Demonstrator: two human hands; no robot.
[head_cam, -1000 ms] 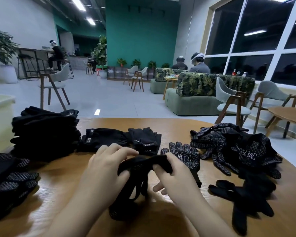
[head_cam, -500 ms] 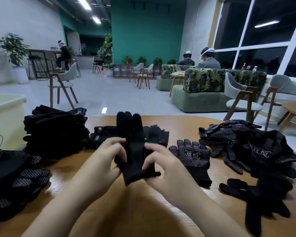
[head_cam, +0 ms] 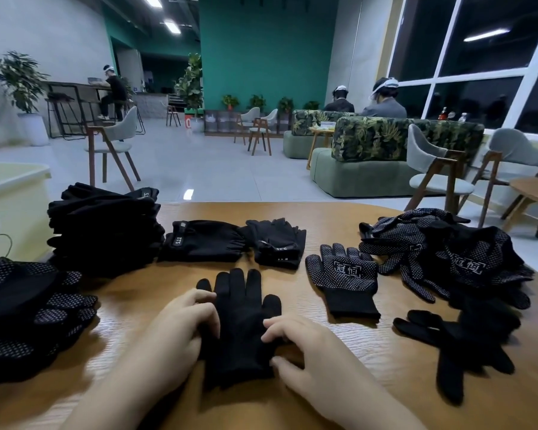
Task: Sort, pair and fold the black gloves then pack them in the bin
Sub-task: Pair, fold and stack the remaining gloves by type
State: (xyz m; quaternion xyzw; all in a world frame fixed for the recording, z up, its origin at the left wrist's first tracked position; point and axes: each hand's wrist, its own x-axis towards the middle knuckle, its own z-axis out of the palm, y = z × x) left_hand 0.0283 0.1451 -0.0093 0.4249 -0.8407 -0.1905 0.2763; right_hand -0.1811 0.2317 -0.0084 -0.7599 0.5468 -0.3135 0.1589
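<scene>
A plain black glove lies flat on the wooden table in front of me, fingers pointing away. My left hand rests bent fingertips on its left edge. My right hand touches its right edge, with the thumb near the cuff. Neither hand lifts it. A dotted glove with a white logo lies alone just to the right. More plain black gloves lie loose at the near right. The pale yellow bin stands at the far left.
A tall stack of black gloves stands at the back left, with two labelled black gloves beside it. A dotted stack sits near left and a loose dotted heap at right. Chairs, sofas and seated people lie beyond the table.
The plain black glove, held bunched and then upright between both hands, now lies flat on the table. Both hands came down with it and rest at its sides.
</scene>
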